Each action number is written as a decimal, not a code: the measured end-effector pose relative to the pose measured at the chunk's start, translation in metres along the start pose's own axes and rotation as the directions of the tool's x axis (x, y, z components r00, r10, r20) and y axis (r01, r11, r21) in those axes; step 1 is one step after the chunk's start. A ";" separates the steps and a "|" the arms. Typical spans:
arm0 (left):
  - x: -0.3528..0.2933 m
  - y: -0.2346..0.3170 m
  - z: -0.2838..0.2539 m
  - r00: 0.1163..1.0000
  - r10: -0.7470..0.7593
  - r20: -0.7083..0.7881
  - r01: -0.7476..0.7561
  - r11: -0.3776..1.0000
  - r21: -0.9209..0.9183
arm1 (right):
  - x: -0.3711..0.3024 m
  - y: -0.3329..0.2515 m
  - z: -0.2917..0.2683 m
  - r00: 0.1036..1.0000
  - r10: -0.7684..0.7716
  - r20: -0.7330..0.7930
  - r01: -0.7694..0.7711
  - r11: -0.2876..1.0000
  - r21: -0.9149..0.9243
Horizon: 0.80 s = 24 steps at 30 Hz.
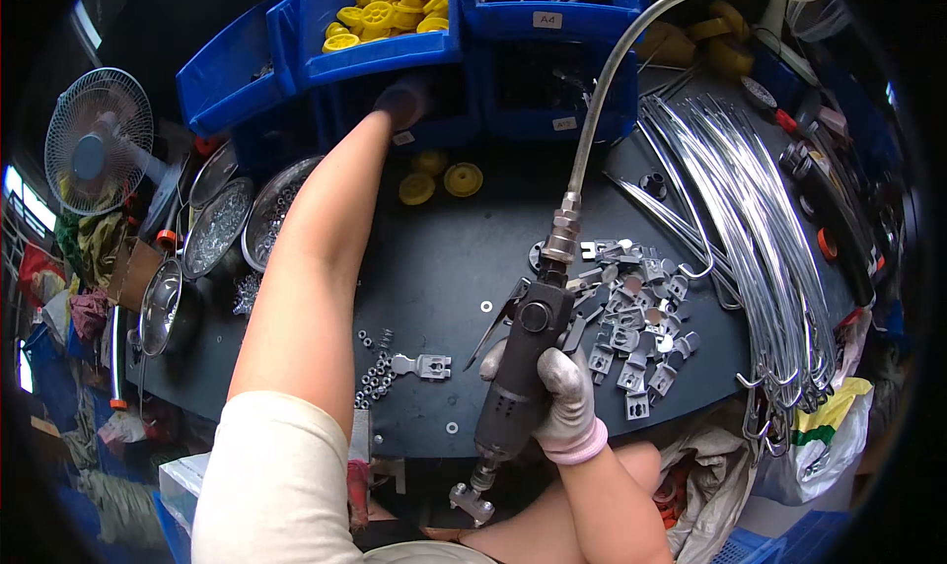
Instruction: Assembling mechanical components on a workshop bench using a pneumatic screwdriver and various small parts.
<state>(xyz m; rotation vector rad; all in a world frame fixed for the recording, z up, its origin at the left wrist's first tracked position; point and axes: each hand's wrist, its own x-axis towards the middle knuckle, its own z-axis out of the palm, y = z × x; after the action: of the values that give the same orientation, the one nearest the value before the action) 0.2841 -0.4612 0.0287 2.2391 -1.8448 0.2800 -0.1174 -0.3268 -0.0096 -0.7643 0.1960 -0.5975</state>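
Note:
My left arm stretches forward, and my left hand (402,103) is inside a lower blue bin (449,96); shadow and blur hide its fingers. My right hand (569,398), in a white glove with a pink cuff, is closed round a black air-powered driver (520,382). A clear hose (599,101) joins the driver's upper end, and its metal head (472,503) points down past the table's near edge. Right of the driver lies a heap of grey metal brackets (636,317). One more bracket (432,366) lies alone beside several small nuts (376,379).
Yellow plastic wheels (395,7) fill an upper bin; a few yellow discs (463,179) lie below. Long bent metal rods (755,239) cover the right side. Metal bowls (219,229) of small hardware and a fan (99,142) stand left. Two washers (452,428) lie apart.

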 end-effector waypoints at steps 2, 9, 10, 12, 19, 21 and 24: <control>0.003 -0.002 0.002 0.999 -0.024 0.028 0.026 0.998 -0.054 | 0.000 0.001 -0.003 1.000 -0.007 -0.020 0.007 1.000 0.011; 0.008 -0.014 -0.012 0.813 -0.048 -0.581 0.063 0.998 0.006 | 0.002 -0.003 -0.006 0.999 -0.042 -0.026 0.044 0.995 0.092; -0.004 -0.011 -0.017 0.828 -0.128 -0.547 0.078 0.990 -0.114 | 0.003 -0.003 -0.007 0.999 -0.049 -0.011 0.050 0.996 0.072; -0.010 0.003 -0.032 0.849 -0.278 -0.449 0.122 0.931 -0.344 | 0.004 -0.002 -0.009 0.999 -0.053 -0.004 0.054 0.996 0.074; -0.088 0.064 -0.071 0.824 -0.554 0.118 0.344 0.325 -0.881 | 0.002 0.001 -0.009 0.995 -0.103 0.010 0.103 0.995 0.011; -0.118 0.088 -0.072 0.788 -0.530 0.313 0.411 0.074 -0.909 | 0.000 0.003 -0.014 0.994 -0.113 0.009 0.113 0.993 -0.018; -0.147 0.103 -0.079 0.848 0.000 0.530 0.526 0.133 -0.840 | 0.000 0.003 -0.014 0.989 -0.142 -0.034 0.144 0.988 0.058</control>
<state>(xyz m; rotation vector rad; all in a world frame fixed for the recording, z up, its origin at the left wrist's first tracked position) 0.1543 -0.3191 0.0675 1.5181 -0.9887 -1.2552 -0.1217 -0.3331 -0.0221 -0.7151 0.1502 -0.7477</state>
